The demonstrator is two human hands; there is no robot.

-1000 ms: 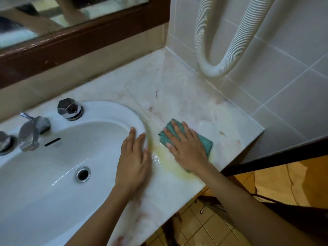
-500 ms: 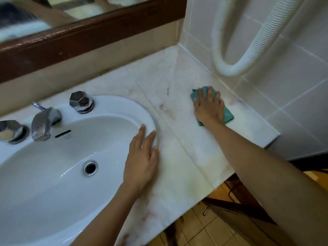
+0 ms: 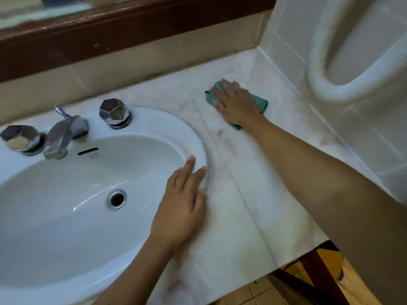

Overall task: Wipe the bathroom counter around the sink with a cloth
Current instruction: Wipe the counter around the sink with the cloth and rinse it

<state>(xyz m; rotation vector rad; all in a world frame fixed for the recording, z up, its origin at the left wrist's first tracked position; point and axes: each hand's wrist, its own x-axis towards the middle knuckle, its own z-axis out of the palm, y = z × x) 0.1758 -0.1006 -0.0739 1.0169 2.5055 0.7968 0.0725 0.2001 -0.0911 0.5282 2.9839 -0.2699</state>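
Observation:
A green cloth (image 3: 261, 102) lies on the pale marble counter (image 3: 253, 183) to the right of the sink, near the back wall. My right hand (image 3: 236, 104) presses flat on the cloth, fingers spread, covering most of it. The white oval sink (image 3: 66, 216) fills the left of the view. My left hand (image 3: 182, 203) rests flat on the sink's right rim, fingers together, holding nothing. Reddish stains mark the counter between the two hands.
A chrome faucet (image 3: 63, 135) and two faceted chrome knobs (image 3: 114, 113) stand at the sink's back. A white ribbed hose (image 3: 326, 84) loops on the tiled right wall. A dark wooden mirror frame (image 3: 132, 29) runs along the back. The counter's front edge drops to a tiled floor (image 3: 253, 293).
My right hand has slid the cloth from the front of the counter toward the back, then leftward along the back wall. The left hand has stayed on the sink rim.

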